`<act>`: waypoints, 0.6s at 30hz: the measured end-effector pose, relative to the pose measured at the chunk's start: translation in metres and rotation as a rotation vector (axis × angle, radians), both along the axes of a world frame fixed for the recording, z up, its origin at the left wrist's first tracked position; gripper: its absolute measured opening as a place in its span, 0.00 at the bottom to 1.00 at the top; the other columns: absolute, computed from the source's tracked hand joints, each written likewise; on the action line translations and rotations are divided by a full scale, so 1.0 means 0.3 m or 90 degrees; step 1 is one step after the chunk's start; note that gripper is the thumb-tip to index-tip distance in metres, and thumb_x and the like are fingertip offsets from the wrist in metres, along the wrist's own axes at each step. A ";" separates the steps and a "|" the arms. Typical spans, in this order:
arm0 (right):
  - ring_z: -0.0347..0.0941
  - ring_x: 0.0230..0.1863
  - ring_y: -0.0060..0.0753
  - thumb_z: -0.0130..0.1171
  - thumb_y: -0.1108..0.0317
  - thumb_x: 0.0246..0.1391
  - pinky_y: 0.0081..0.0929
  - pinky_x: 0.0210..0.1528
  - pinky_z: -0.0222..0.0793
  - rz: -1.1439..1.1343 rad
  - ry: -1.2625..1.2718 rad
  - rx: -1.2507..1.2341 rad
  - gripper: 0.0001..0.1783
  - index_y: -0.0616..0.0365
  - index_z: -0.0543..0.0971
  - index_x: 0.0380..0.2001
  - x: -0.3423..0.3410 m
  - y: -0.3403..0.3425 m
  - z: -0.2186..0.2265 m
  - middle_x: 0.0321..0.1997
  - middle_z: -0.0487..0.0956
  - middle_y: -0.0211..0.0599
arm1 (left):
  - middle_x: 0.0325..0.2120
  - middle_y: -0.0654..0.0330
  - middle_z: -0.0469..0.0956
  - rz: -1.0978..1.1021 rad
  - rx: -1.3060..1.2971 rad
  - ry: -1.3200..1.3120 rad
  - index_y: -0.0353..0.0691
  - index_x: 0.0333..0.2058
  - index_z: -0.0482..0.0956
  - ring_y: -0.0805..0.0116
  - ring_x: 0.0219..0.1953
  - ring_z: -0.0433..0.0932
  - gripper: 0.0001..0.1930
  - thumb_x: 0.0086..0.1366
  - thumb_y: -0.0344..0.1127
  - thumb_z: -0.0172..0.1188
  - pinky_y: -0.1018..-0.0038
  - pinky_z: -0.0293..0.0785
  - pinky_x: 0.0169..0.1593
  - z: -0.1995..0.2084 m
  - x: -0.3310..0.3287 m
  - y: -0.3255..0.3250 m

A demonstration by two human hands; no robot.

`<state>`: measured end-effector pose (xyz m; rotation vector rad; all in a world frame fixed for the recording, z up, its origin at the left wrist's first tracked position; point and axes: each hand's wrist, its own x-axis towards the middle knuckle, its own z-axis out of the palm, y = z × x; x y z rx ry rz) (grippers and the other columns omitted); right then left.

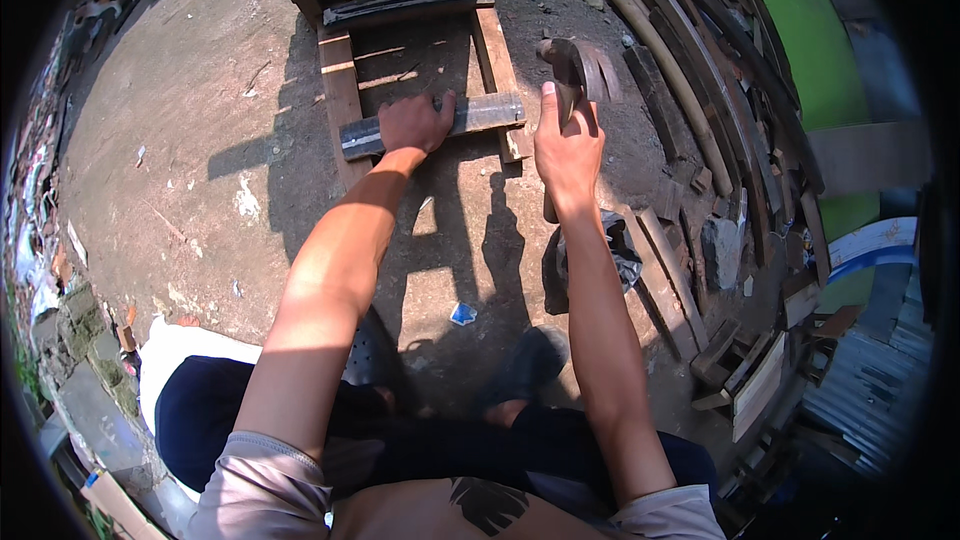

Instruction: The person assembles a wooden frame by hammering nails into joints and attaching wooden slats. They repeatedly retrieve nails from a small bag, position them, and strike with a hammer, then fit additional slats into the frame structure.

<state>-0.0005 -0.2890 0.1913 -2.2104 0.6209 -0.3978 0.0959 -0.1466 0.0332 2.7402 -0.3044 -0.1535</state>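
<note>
A claw hammer (567,65) is upright in my right hand (570,155), its dark head raised above the fist and its claw smeared by motion. My left hand (415,124) is closed on a grey, weathered wooden slat (487,114). That slat lies across the two side rails of a wooden frame, near their close end. The left rail (341,90) and the right rail (493,52) run away from me. Farther up, another dark slat (408,7) crosses the same rails. No nail can be made out.
Long planks and poles (672,50) are piled along the right side, beside a green wall (790,30). Short wood scraps (735,370) and corrugated sheet metal (880,380) lie at lower right. A black plastic bag (622,250) sits below the hammer. Rubble borders the left.
</note>
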 end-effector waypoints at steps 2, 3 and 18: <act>0.77 0.22 0.46 0.50 0.55 0.65 0.38 0.27 0.69 -0.014 -0.114 -0.017 0.20 0.65 0.75 0.36 0.000 0.011 0.063 0.20 0.77 0.49 | 0.28 0.45 0.82 0.005 0.010 0.010 0.40 0.33 0.84 0.46 0.34 0.82 0.30 0.66 0.60 0.41 0.52 0.71 0.46 0.001 0.000 -0.001; 0.77 0.24 0.47 0.50 0.57 0.65 0.39 0.29 0.69 -0.041 -0.162 -0.018 0.19 0.66 0.75 0.35 -0.007 0.021 0.061 0.21 0.78 0.49 | 0.28 0.45 0.82 0.005 0.011 0.013 0.40 0.33 0.84 0.46 0.34 0.82 0.30 0.66 0.59 0.41 0.52 0.71 0.46 0.005 0.006 -0.008; 0.77 0.36 0.54 0.50 0.54 0.63 0.46 0.43 0.69 0.050 -0.160 -0.090 0.23 0.66 0.73 0.46 -0.088 -0.126 -0.313 0.35 0.79 0.56 | 0.27 0.43 0.82 -0.020 -0.003 0.030 0.39 0.32 0.84 0.46 0.34 0.82 0.31 0.66 0.60 0.40 0.54 0.72 0.46 0.022 -0.008 -0.047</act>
